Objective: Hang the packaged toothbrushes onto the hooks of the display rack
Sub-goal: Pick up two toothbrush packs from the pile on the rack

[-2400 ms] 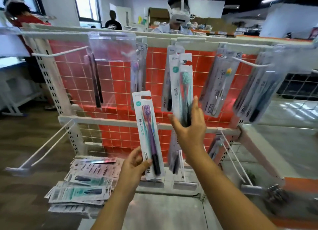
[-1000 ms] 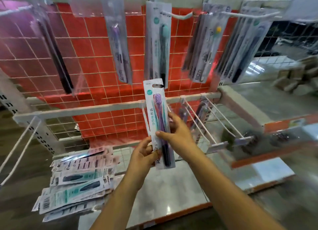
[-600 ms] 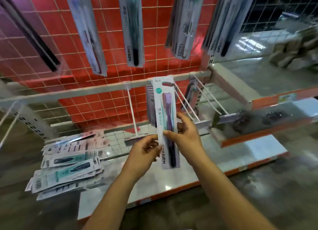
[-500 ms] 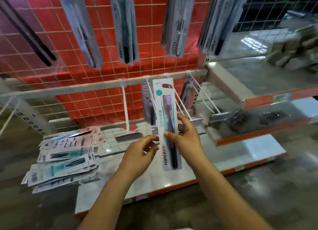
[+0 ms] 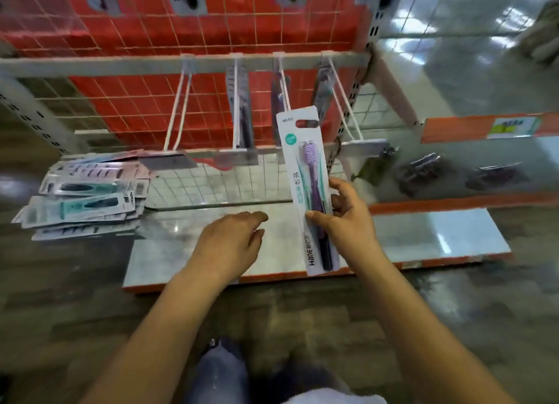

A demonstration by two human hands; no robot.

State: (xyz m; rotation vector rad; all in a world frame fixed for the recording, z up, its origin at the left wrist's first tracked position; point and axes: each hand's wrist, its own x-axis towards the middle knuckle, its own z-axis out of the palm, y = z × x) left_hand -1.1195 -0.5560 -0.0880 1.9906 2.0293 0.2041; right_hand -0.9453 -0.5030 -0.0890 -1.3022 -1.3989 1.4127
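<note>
**Purple toothbrush pack held upright before the lower hook row**

The display rack fills the upper half of the view, its red wire grid closed off by a pale crossbar from which four white hooks slope forward and down. Below the crossbar a grey base shelf is seen, bounded at the near side by an orange edge; the stretch of shelf just under the hooks lies bare. To the right of the rack a second shelf with an orange lip is set, with dark blurred items on it. Hung packs are carried on three of the hooks, while the hook farthest left is seen bare. At the left end of the base shelf a loose pile of toothbrush packs is stacked, overhanging the shelf's edge.

The toothbrush pack is held upright below and in front of the crossbar, its hang hole near the third hook from the left, not threaded on. It is pinched at its lower half by the right hand, thumb in front. The left hand is held apart from it, fingers relaxed, holding nothing.
</note>
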